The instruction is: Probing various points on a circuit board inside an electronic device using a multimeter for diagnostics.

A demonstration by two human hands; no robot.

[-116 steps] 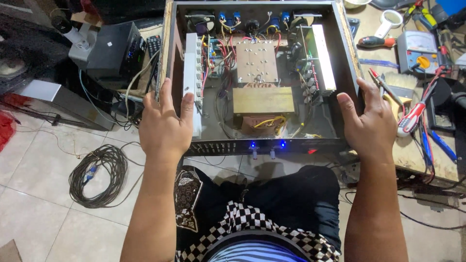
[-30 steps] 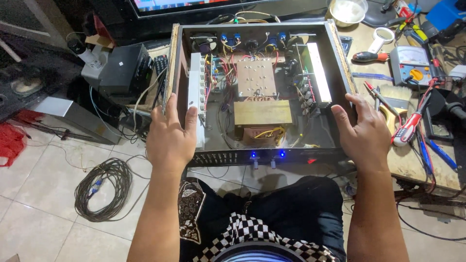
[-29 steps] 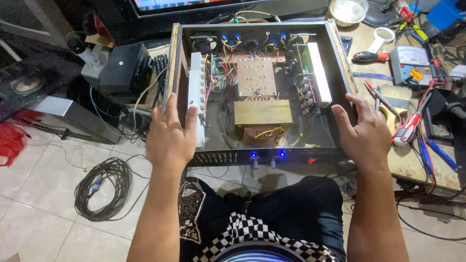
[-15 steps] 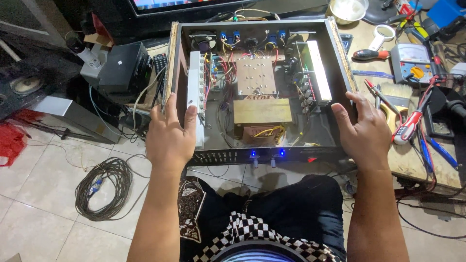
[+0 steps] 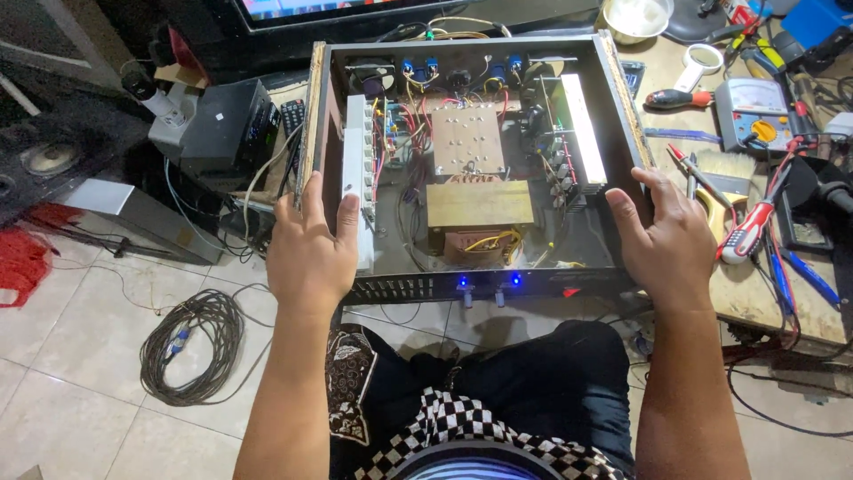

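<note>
Head view, looking down over an open amplifier chassis (image 5: 471,160), lid off, taken as the landmark. Left hand (image 5: 311,244) is lying flat over the chassis's left front corner, fingers spread and loosely extended, fingertips reaching its left wall and the white finned strip (image 5: 357,169) just inside; palm is pressing down, nothing is being clasped. Right hand (image 5: 666,240) is resting against the chassis's right front corner, fingers open and slightly curled, thumb pointing inward to the wall; it too is gripping nothing, only bracing the box.

Inside the chassis: a brass-coloured transformer (image 5: 480,209) is sitting near the front centre, a perforated metal plate (image 5: 466,138) behind it, red and yellow wiring running around both. Two blue lights (image 5: 487,281) are glowing on the chassis's front panel, a small red one to their right.

Chassis is sitting at the edge of a wooden counter (image 5: 773,302), its front overhanging the person's lap. Right of the chassis, tools are lying scattered: a red-handled screwdriver (image 5: 680,98), a meter with a dial (image 5: 751,111), a brush (image 5: 724,169), probes and cables. Left of the chassis, a black box (image 5: 218,129) is standing among wires. Below and left of the chassis, a coiled cable (image 5: 191,342) is lying on the tiled floor (image 5: 80,356). Behind the chassis, a screen's lower edge is showing.
</note>
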